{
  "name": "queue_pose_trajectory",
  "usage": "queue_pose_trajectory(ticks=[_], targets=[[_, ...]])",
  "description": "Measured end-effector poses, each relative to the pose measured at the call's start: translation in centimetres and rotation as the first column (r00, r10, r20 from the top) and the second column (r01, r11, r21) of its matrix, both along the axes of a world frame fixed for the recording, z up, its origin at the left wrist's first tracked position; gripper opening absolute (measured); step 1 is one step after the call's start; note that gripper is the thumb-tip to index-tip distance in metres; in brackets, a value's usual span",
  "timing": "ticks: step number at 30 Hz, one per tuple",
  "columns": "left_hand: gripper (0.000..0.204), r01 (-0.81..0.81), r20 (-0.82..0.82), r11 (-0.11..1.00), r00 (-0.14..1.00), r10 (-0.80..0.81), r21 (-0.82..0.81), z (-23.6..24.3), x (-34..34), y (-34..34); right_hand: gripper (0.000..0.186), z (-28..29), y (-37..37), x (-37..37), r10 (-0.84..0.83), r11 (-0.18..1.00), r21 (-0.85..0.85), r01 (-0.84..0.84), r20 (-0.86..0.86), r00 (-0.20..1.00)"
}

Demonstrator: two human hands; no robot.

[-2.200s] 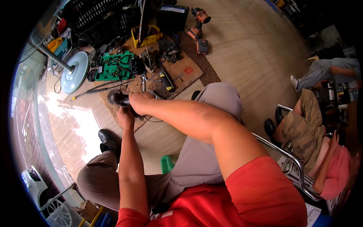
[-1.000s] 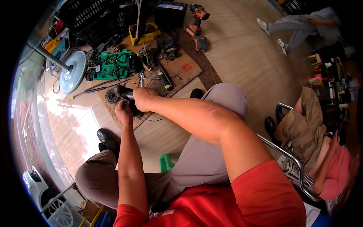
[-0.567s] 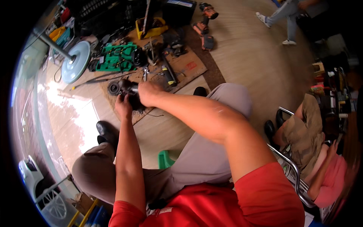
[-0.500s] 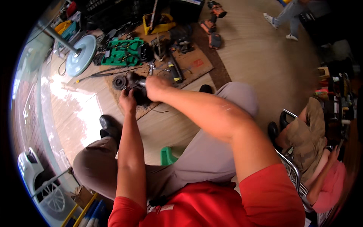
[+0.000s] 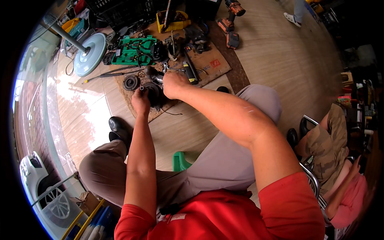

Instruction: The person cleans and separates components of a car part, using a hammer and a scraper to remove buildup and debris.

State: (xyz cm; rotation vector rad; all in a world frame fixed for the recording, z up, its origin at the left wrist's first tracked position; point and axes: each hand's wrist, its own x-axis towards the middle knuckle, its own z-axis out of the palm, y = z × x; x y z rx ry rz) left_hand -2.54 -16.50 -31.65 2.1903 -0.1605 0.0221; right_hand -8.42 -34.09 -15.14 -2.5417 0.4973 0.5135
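My left hand [image 5: 141, 101] is closed, its fingertips pinching a small metal tube-like piece [image 5: 142, 89] beside a dark, round machine part [image 5: 152, 93]. My right hand [image 5: 175, 85] is wrapped round a dark metal tool with a rounded end [image 5: 153, 73], just above that part; its exact kind is hard to make out. Left of both hands, a dark pulley-like wheel [image 5: 131, 82] lies flat on a stained cardboard sheet [image 5: 214, 60]. Close beyond my right hand are a shiny metal tool [image 5: 165, 67] and a black-and-yellow tool [image 5: 190, 72].
A green tool case [image 5: 134, 50] lies open beyond the hands, with a yellow tray [image 5: 173, 21] behind it. Cordless power tools [image 5: 231, 26] are on the floor. A round stand base [image 5: 90, 54] is at left, a green stool [image 5: 181, 161] between my legs. A person sits at right [image 5: 328, 148].
The view has shifted slightly. My right hand and the dark tool have moved a little up and right from the wheel; my left hand stays low beside it. A walking person has moved farther out.
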Motion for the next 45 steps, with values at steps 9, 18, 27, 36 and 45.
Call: queue_pose_trajectory(ticks=[9, 18, 27, 36, 45], targets=[[0.021, -0.003, 0.068, 0.998, 0.998, -0.002, 0.062, 0.6, -0.6, -0.6, 0.031, -1.2, 1.4, 0.1, 0.028, 0.995, 0.094, -0.044, 0.165, 0.986], [0.016, 0.08, 0.023, 0.992, 0.996, -0.082, 0.095, 0.0, -0.5, -0.7, 0.024, -1.6, 2.9, 0.4, 0.178, 0.983, 0.024, -0.184, 0.159, 0.971], [0.014, 0.087, 0.059, 0.996, 0.994, -0.088, 0.025, 0.1, 0.0, -0.9, 0.024, -1.1, 3.0, 1.0, 0.095, 0.993, 0.044, -0.107, 0.217, 0.972], [0.013, 0.046, 0.096, 0.993, 0.994, -0.056, 0.106, 0.0, -0.2, -0.9, 0.023, -0.8, 3.1, 0.9, 0.071, 0.995, 0.049, -0.085, 0.239, 0.968], [0.014, 0.054, 0.071, 0.992, 0.995, -0.063, 0.116, -0.2, -0.1, -1.1, 0.023, -1.8, 2.3, 1.0, 0.106, 0.994, 0.008, -0.108, 0.127, 0.986]])
